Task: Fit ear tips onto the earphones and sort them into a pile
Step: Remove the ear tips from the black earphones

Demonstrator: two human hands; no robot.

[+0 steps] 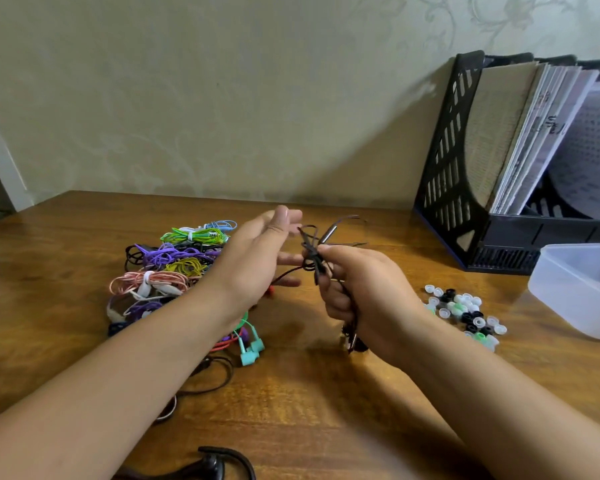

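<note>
I am holding a dark wired earphone [314, 259] up above the wooden desk [66, 244], roughly at its middle, so that the cord hangs free of the clutter below while I am working on it. My right hand [361, 299] is curling round the bundled cord, thumb and fingers pinching it near the top where the loops cross; more of the dark cable is trailing out below my palm. I am keeping that grip tight, I judge, so the coil is not springing apart.

My left hand [257, 261] is lying open beside it, fingers straight and spread, touching or nearly touching a strand that is running left from the bundle; it is gripping nothing that I can make out. I cannot tell whether the buds on this set are already carrying tips, since they are hidden or too small to see.

The pile of coiled earphones [167, 268] is lying to the left, under and beyond my left forearm, in green, purple, yellow, pink and blue bundles, with a mint pair [252, 348] at its near edge. That looks like the sorted heap, and this set seems bound for it.

The loose ear tips [465, 313] are scattered on the right, within reach of my right hand, beside a clear plastic tub [575, 289]. A black file rack [465, 161] is standing at the far right against the wall.
</note>
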